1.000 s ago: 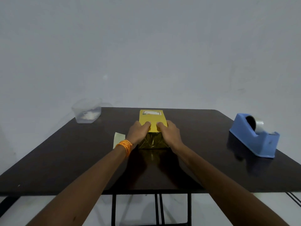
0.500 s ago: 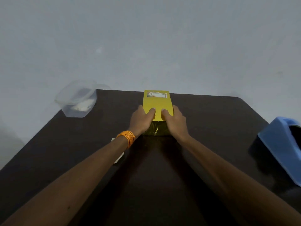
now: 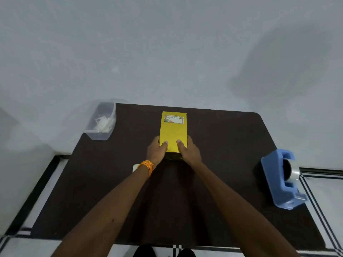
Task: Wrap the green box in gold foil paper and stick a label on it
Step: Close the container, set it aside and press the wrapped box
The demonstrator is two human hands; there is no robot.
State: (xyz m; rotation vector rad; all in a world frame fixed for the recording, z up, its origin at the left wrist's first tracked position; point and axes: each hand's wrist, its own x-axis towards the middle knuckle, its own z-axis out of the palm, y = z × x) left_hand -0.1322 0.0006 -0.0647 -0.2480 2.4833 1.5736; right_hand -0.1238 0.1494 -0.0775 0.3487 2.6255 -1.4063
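Wrapped box [image 3: 173, 134]: bright yellow-gold top, darker mottled gold end at 6 o'clock.
Label [image 3: 174, 119]: white, with green and reddish print.
Surface [image 3: 222, 145]: plain dark brown.
Tape dispenser [image 3: 278, 182]: light blue, at 3 o'clock.
Container [image 3: 101, 123]: clear, whitish contents, at 10 o'clock.
Wristband [image 3: 146, 166]: orange.
Floor [image 3: 328, 201]: white, black stripes.

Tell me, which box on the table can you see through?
The clear plastic tub at the far left corner. The other box, held by the left hand and right hand, is covered in gold foil and has a label.
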